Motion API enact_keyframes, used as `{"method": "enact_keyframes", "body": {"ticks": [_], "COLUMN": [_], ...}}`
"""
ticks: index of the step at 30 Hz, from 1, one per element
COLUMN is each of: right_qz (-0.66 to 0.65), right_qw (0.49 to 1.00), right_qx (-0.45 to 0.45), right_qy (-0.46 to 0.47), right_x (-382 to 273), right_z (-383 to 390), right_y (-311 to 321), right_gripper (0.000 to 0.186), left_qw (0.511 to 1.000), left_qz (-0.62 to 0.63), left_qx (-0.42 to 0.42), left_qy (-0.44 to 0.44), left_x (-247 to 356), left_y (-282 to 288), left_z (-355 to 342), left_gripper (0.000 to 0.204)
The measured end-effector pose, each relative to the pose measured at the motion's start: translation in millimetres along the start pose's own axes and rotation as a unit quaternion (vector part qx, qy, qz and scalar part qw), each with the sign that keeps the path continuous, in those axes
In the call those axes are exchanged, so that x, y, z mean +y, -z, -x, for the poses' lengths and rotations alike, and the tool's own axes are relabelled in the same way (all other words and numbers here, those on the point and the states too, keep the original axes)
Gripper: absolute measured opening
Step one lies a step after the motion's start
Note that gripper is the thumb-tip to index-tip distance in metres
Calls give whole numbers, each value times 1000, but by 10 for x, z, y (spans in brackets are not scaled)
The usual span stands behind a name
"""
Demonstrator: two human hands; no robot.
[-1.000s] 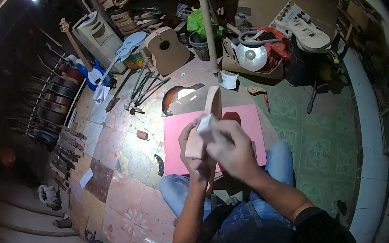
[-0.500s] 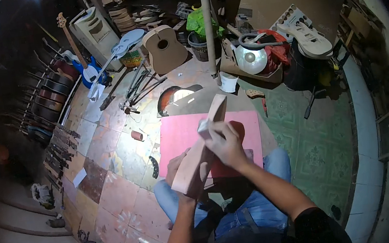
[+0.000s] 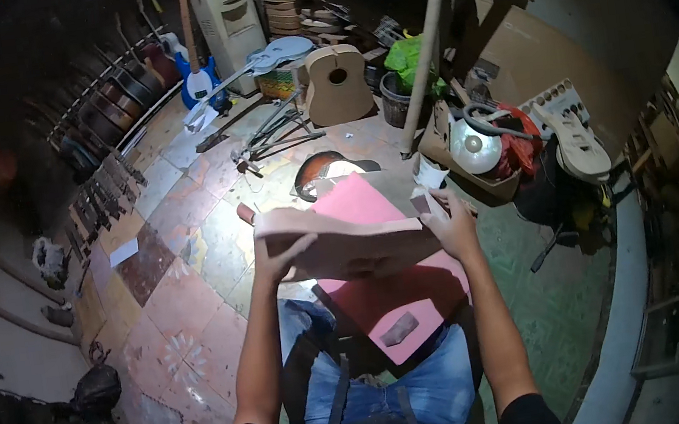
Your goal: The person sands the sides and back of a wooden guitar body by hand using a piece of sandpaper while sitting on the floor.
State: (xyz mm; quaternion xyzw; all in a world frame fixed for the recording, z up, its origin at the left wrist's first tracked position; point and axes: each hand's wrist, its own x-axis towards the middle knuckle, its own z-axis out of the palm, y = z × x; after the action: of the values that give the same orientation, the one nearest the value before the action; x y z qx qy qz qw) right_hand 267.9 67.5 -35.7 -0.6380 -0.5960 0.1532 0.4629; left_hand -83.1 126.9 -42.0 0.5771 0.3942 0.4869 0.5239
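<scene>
I hold a flat, pale wooden piece (image 3: 343,241) level in front of me, above my lap. My left hand (image 3: 275,257) grips its left end from below. My right hand (image 3: 447,225) grips its right end, with a small pale scrap pinched against the wood at the fingertips. Under the wood a pink mat (image 3: 384,288) lies over my knees, and a small grey-brown block (image 3: 399,329) rests on the mat near me. My legs in blue jeans (image 3: 396,380) show below.
An unfinished guitar body (image 3: 337,83) and a blue electric guitar (image 3: 196,76) stand at the back. More guitars line a rack (image 3: 107,105) at left. Clamps and tools (image 3: 266,140) lie on the tiled floor. A cardboard box (image 3: 479,163) with a round lamp sits right.
The wooden piece was upright, then tilted down to the left; now it lies horizontal with my hands spread to its two ends. My view has tipped up toward the back of the room.
</scene>
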Motion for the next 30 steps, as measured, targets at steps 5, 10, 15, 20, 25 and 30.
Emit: {"method": "enact_keyframes", "body": {"ticks": [5,10,15,20,25,30], "right_qz": [140,157,170,119,134,135], "right_qw": [989,987,983,990,986,984], "right_qx": [28,29,52,76,86,104], "right_qy": [46,11,42,17,41,45], "right_x": [-275,-503,-422,-461,-392,-365], "right_z": [203,380,513,604,633,634], "right_y": [-182,-324,-393,-449,-496,-506], "right_gripper": [43,41,42,47,48,49], "left_qw": [963,914,914,943,959,964], "left_qz": [-134,-219,-201,-102,-15,-81], "left_qx": [208,323,345,315,270,235], "left_qy": [-104,-106,-71,11,-82,-89], "left_x": [-133,-239,-67,-329,-198,-52], "left_y": [-469,-722,-475,259,-48,-227], "left_z": [-231,-385,-461,-737,-604,-437], "left_gripper": [98,93,56,77,35,62]}}
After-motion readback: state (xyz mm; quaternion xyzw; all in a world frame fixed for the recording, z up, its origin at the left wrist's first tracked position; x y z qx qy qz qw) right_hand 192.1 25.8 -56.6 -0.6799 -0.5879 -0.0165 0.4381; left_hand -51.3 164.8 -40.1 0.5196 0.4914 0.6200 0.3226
